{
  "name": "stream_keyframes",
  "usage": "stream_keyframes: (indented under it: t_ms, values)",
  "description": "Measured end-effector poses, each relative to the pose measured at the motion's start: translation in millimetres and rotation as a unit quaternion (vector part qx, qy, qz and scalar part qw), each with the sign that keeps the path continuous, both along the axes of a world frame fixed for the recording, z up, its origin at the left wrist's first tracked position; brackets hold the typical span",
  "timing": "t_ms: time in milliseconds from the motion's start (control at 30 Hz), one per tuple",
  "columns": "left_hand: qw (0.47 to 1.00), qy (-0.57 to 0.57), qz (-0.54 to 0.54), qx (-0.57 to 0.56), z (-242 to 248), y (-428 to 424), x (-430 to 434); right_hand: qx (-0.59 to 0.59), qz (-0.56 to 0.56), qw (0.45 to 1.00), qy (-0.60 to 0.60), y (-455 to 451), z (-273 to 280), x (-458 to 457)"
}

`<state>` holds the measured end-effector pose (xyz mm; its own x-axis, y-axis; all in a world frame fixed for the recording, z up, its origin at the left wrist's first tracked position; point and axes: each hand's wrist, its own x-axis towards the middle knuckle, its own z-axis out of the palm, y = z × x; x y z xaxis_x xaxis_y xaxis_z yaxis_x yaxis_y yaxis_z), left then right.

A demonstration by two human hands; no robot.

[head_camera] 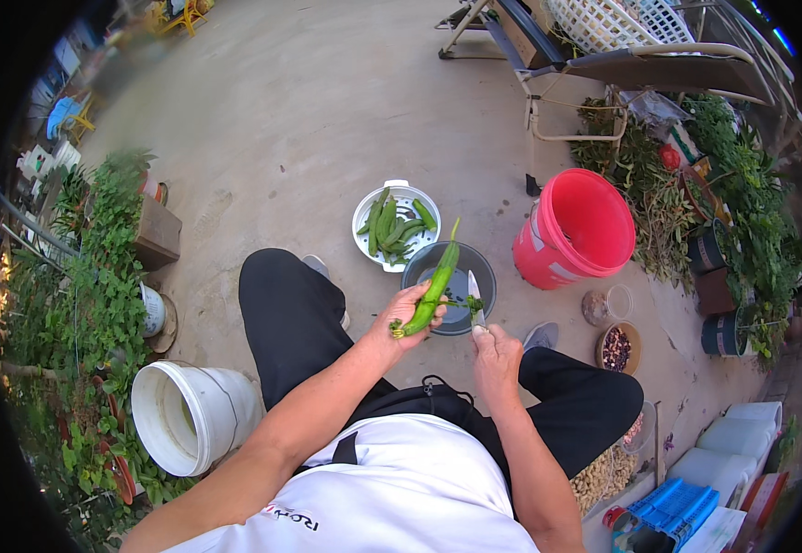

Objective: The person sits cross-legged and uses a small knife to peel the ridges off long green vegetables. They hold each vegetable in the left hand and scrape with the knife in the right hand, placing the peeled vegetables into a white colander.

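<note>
My left hand (404, 314) grips a long green gourd (444, 273), possibly a loofah, by its lower part. The gourd slants up and away, its thin stem end pointing from me. In my right hand (499, 356) is a small knife (472, 283), blade pointing away from me. Green peelings (475, 304) cling to the blade, and a thin green strip stretches from the gourd towards them. Beneath both hands sits a dark grey basin (489, 269) with a few green scraps in it. Just beyond it, a white perforated basket (361, 252) holds several green pods or gourds (387, 220).
A red bucket (539, 242) stands to the right, near a folding recliner (532, 104). Bowls of dark beans (615, 349) and a pile of peanuts (601, 477) lie at right. On the left are a white bucket (228, 415) and leafy plants (107, 276).
</note>
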<state>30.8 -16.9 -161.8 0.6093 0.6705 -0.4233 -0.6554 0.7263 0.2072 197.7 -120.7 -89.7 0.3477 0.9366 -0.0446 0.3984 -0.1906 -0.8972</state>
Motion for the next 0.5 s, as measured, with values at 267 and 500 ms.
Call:
stream_keyframes:
  t_ms: [267, 500]
  values:
    - [0.997, -0.080, 0.014, 0.006, 1.2, 13.9, 14.2, -0.120, -0.039, 0.966, 0.226, 26.3, -33.5, 30.0]
    - [0.996, -0.086, -0.018, -0.011, -9.2, 17.0, 47.1, -0.195, -0.081, 0.882, 0.422, 38.5, -17.7, 26.9]
